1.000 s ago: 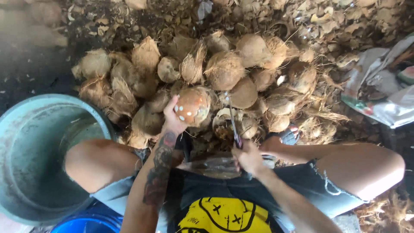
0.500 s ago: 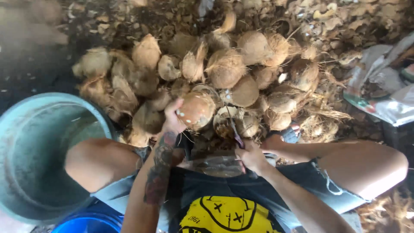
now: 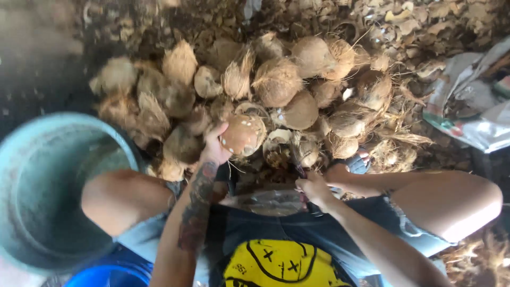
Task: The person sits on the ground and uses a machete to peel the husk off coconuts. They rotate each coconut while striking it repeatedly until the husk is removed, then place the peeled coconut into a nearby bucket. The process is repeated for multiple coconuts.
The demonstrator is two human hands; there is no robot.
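Observation:
My left hand (image 3: 214,146) grips a husked brown coconut (image 3: 243,135) at the near edge of a pile of coconuts (image 3: 276,79), holding it up in front of my knees. My right hand (image 3: 313,189) is closed around the handle of a dark knife (image 3: 298,169), whose blade points up toward the pile just right of the held coconut. The blade is partly hidden among husk fibres. Both arms reach out between my bare knees.
A large teal tub (image 3: 48,191) stands at the left beside my left knee, with a blue container (image 3: 106,275) below it. Husk scraps (image 3: 435,21) cover the ground behind the pile. A crumpled white sack (image 3: 473,106) lies at the right.
My left hand has kept hold of the coconut and turned it slightly. My right hand with the knife has drawn back a little toward my lap.

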